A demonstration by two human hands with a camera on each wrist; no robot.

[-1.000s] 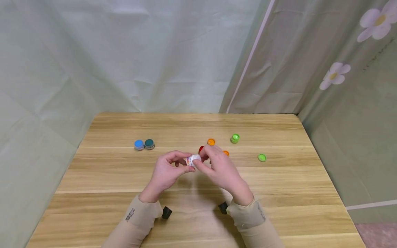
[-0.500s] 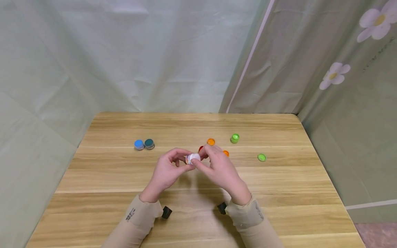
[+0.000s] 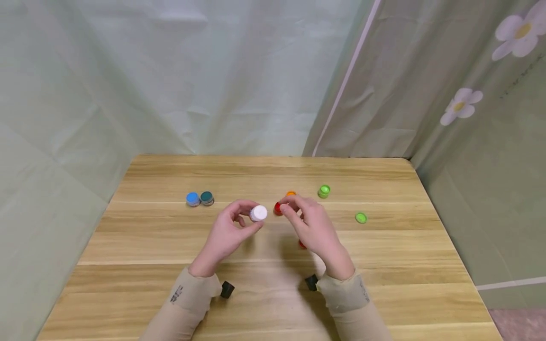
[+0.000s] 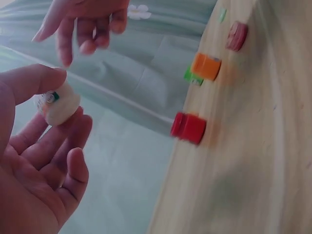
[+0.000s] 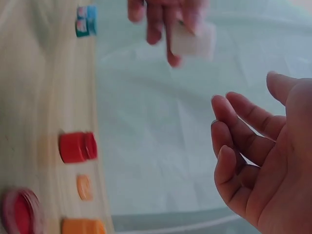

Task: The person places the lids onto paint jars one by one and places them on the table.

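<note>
I count six little jars point(image 3: 206, 198), three loose lids point(image 3: 361, 218), two hands point(image 3: 228, 232), two black blocks point(image 3: 227, 289), two flowers point(image 3: 460, 106) and one table point(image 3: 149, 237).

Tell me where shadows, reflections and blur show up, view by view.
Head view: mostly crisp, with a soft shadow on the table near the right hand; left wrist view: dim, with a faint reddish reflection beside the red jar; right wrist view: the white jar is smeared, the right hand clearer.
</note>
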